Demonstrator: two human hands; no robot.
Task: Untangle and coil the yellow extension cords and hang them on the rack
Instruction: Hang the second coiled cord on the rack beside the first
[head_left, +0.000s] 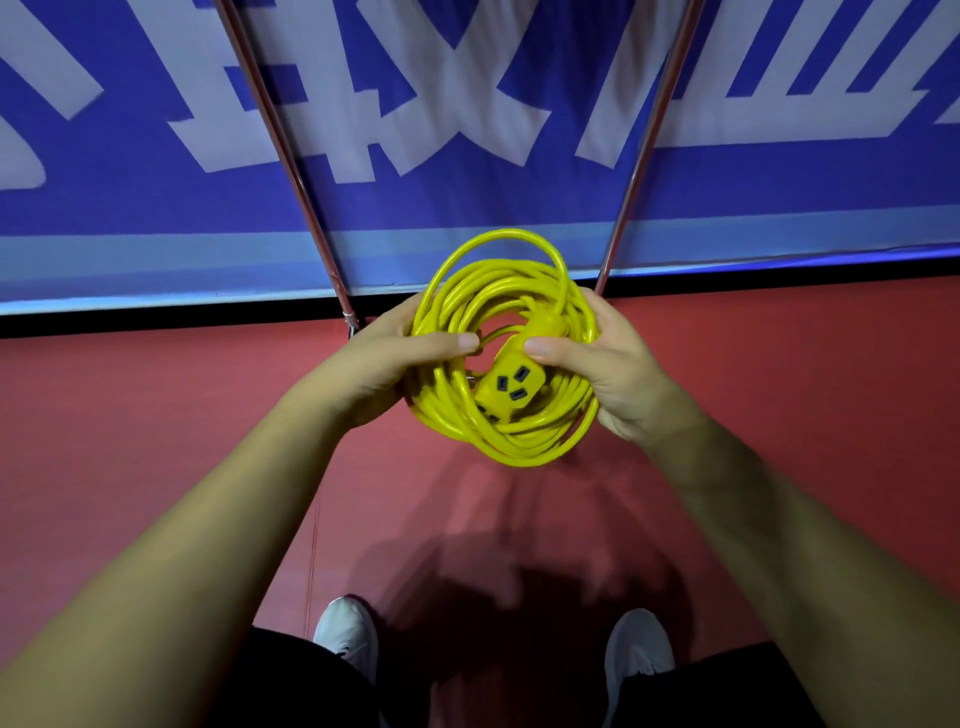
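The left hand (389, 364) gripped the left side of the cord (519, 448), thumb laid across the top of the loops and fingers curled under them. The right hand (621, 376) gripped the right side in the same way, its thumb pressed against the upper part of the socket (511, 387).

The cord was wound into a round coil of many loops and was held in the air between both hands, above the floor (156, 426). The socket lay across the middle of the coil, its face with three dark slots turned up toward the camera. One loop on the far side stood out beyond the rest.

Behind the coil two metal poles slanted upward and apart. The left pole (280, 148) came down to a foot just beside the left hand's fingers. The lower end of the right pole (649, 137) passed out of sight behind the right hand. A blue banner (467, 200) with large white characters filled the background, meeting the red floor along a dark strip.

Under the arms a blurred shadow fell on the floor. At the bottom edge stood the left shoe (345, 634) and the right shoe (639, 647), both white.
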